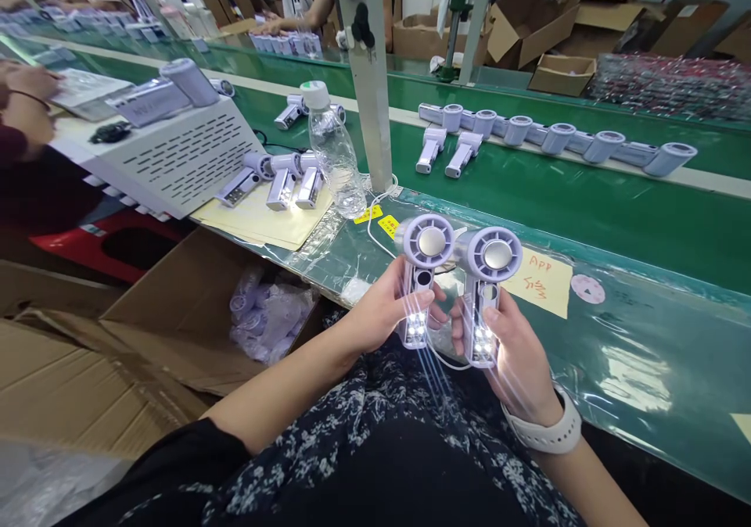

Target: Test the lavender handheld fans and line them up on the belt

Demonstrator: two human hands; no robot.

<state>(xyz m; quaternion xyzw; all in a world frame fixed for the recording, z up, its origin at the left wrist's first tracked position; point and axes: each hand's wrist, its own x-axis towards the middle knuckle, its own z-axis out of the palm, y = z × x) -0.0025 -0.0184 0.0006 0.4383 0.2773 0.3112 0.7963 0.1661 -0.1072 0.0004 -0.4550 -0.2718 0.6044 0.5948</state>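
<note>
Green conveyor belt runs beyond a workbench covered in clear film, and on it lie a row of pale lilac handheld fans and, just nearer, two separate lilac fans. Above the near edge of the bench, the left hand is closed around the handle of a lilac fan with a round, ribbed head and silver centre, while the right hand grips a matching lilac fan with a silver disc. Both are held roughly upright, heads side by side, the thumbs lying across the front of the handles, where small displays glow white. The step in hand looks like viewing the two lit displays together; whether either thumb is pressing anything, I cannot tell. Any next move from this pose would call for a steady grip low on each handle, with the fingers kept off the ribbed heads, and some care around the thin white cable that curves below the pair. Off to the left, three more lilac fans rest on pale yellow paper beside a clear plastic bottle
</note>
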